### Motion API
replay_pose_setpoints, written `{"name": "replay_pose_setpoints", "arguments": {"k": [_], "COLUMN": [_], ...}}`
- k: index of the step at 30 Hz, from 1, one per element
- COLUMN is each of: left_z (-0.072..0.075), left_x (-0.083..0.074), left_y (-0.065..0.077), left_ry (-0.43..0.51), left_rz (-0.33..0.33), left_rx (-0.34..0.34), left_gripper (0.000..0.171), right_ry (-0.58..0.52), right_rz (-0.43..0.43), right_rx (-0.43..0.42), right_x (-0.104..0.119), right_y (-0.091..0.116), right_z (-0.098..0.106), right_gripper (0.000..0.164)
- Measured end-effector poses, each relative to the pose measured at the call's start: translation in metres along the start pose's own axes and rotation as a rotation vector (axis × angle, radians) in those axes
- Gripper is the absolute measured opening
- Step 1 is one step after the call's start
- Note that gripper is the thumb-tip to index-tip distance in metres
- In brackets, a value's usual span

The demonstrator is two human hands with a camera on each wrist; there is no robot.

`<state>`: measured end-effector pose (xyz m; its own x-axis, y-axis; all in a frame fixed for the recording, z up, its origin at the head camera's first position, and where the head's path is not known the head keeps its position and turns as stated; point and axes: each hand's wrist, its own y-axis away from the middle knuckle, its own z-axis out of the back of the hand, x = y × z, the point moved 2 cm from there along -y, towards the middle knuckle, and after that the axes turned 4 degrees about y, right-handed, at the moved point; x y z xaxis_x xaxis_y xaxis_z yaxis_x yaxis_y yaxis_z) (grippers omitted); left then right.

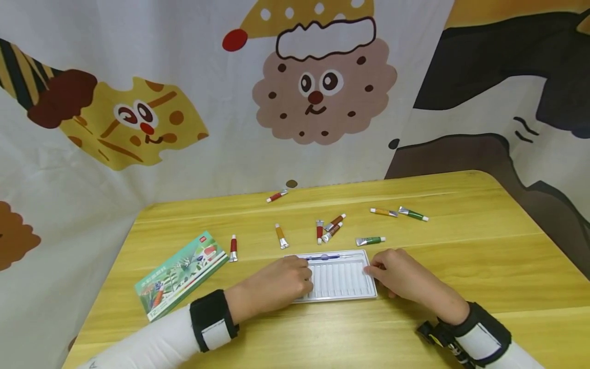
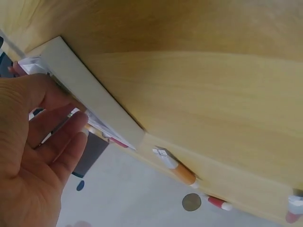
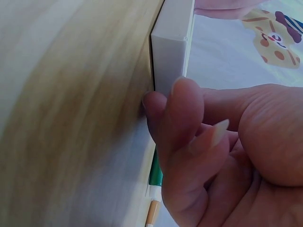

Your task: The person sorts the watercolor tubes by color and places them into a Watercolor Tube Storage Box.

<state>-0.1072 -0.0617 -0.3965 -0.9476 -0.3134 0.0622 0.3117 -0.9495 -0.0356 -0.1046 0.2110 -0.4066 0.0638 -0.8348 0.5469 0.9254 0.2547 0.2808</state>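
A shallow white paint tray (image 1: 341,296) with a grooved plastic inside lies flat on the table. A thin blue paintbrush (image 1: 329,257) rests along its far side. My left hand (image 1: 281,279) covers the tray's left end, and its fingers are bent over the edge. The left wrist view shows the thumb and fingers at the plastic behind the tray's pale side wall (image 2: 94,90). My right hand (image 1: 403,271) pinches the tray's right edge. In the right wrist view its curled fingers meet the white outer corner, with the thumb tip partly hidden.
A green paint box (image 1: 182,274) lies at the left. Several paint tubes lie beyond the tray, among them a red tube (image 1: 233,248), an ochre tube (image 1: 280,236) and a green tube (image 1: 370,241). A patterned curtain (image 1: 207,169) hangs behind the table (image 1: 350,333).
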Motion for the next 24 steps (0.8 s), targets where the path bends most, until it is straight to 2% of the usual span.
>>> {"name": "replay_pose_setpoints", "arguments": {"k": [6, 9, 11, 15, 17, 20, 24], "left_z": [-0.002, -0.002, 0.0, 0.009, 0.012, 0.013, 0.008], "left_x": [0.002, 0.003, 0.006, 0.012, 0.013, 0.013, 0.008], "left_y": [0.0, 0.0, 0.002, 0.005, 0.007, 0.007, 0.008], "left_ry": [0.01, 0.037, 0.077, 0.199, 0.284, 0.407, 0.545], "left_rz": [0.029, 0.077, 0.154, 0.382, 0.485, 0.584, 0.637], "left_rx": [0.002, -0.04, -0.098, -0.243, -0.274, -0.244, -0.173], "left_gripper": [0.007, 0.006, 0.005, 0.009, 0.012, 0.017, 0.029], "right_ry": [0.005, 0.01, 0.012, 0.005, 0.002, 0.001, 0.0], "right_rz": [0.005, 0.001, -0.001, 0.003, 0.006, 0.007, 0.005], "right_rx": [-0.002, 0.0, 0.001, 0.0, -0.003, -0.005, -0.001], "right_x": [0.001, 0.001, 0.001, 0.0, 0.0, -0.001, -0.002], "right_y": [0.0, 0.0, 0.0, -0.001, -0.001, -0.001, -0.001], "right_z": [0.0, 0.0, -0.001, 0.0, 0.0, 0.0, -0.001], "right_gripper": [0.019, 0.019, 0.019, 0.019, 0.02, 0.021, 0.021]}}
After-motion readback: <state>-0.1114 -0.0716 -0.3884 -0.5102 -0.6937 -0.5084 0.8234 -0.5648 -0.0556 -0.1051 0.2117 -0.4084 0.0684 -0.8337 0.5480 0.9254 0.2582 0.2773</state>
